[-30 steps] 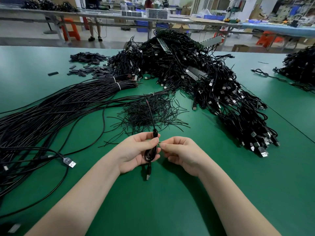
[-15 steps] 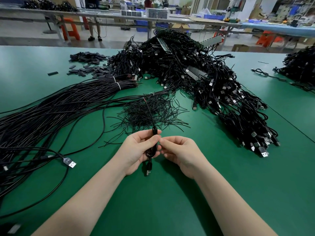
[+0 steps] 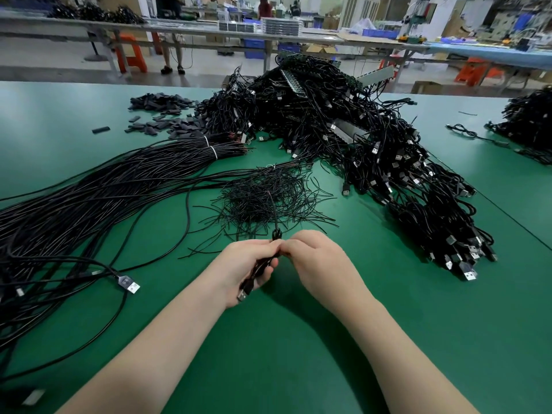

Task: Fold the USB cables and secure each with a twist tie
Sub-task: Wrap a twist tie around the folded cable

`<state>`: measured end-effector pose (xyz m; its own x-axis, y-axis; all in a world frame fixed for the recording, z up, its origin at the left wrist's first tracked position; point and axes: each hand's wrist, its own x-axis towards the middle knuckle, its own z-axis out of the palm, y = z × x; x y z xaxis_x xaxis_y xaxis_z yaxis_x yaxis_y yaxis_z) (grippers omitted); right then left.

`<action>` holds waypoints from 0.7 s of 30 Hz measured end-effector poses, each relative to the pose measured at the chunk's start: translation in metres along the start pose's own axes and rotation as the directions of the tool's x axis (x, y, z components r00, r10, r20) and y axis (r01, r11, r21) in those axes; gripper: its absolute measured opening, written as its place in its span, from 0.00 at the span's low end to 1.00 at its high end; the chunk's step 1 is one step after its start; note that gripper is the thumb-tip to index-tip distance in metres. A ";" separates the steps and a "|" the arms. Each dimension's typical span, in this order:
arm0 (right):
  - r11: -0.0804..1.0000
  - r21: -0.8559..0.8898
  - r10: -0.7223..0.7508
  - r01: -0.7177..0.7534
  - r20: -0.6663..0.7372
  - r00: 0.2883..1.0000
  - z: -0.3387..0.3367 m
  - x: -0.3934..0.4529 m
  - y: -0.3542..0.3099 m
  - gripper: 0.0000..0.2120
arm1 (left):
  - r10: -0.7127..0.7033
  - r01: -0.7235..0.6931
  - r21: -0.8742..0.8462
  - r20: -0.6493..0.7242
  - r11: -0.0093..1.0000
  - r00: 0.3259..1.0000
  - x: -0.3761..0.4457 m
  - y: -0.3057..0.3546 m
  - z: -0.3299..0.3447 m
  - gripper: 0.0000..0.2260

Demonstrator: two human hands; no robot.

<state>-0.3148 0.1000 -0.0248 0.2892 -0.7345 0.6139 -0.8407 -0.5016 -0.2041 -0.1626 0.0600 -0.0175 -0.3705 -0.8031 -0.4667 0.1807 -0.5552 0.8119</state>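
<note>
I see my left hand [image 3: 249, 265] curled round a folded black cable [image 3: 260, 265], its plug [image 3: 243, 292] poking out below the palm. My right hand [image 3: 316, 261] meets it at the top of the fold, fingertips pinched there; I cannot tell whether a tie is between them. A loose tail of the cable rises from the grip over the heap of twist ties [image 3: 268, 195] just beyond. Left of the grip sprawl long unfolded cables [image 3: 74, 210], one plug [image 3: 129, 284] lying near my left wrist. Right of and beyond the grip sits a big pile of bundled cables [image 3: 373, 150] on the green table [image 3: 298, 369].
</note>
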 end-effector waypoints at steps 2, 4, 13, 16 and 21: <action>0.996 -0.032 -0.078 0.079 0.009 0.997 -0.001 0.002 0.001 0.09 | -0.054 0.056 -0.083 0.029 0.995 0.998 -0.001 0.003 -0.002 0.09; 0.999 0.041 -0.026 0.027 -0.021 0.999 -0.004 0.002 0.003 0.10 | 0.011 -0.008 -0.046 0.046 0.999 0.999 -0.001 0.000 -0.003 0.08; 0.995 0.101 0.033 -0.017 -0.151 0.988 -0.003 0.000 0.003 0.12 | 0.233 -0.232 -0.022 0.059 0.972 0.971 -0.003 -0.011 -0.003 0.07; 0.907 0.367 0.283 -0.208 -0.162 0.946 -0.001 0.000 -0.003 0.12 | 0.323 -0.321 -0.057 0.039 0.945 0.945 -0.003 -0.012 -0.002 0.06; 0.181 0.734 0.651 -0.654 0.409 0.639 0.003 0.002 -0.021 0.09 | 0.428 -0.426 -0.044 0.046 0.904 0.903 -0.001 -0.015 -0.003 0.09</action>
<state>-0.2947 0.1078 -0.0215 -0.1751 -0.9831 -0.0528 -0.0049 0.0545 -0.9985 -0.1620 0.0679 -0.0302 -0.2994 -0.9524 -0.0574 0.3617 -0.1690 0.9168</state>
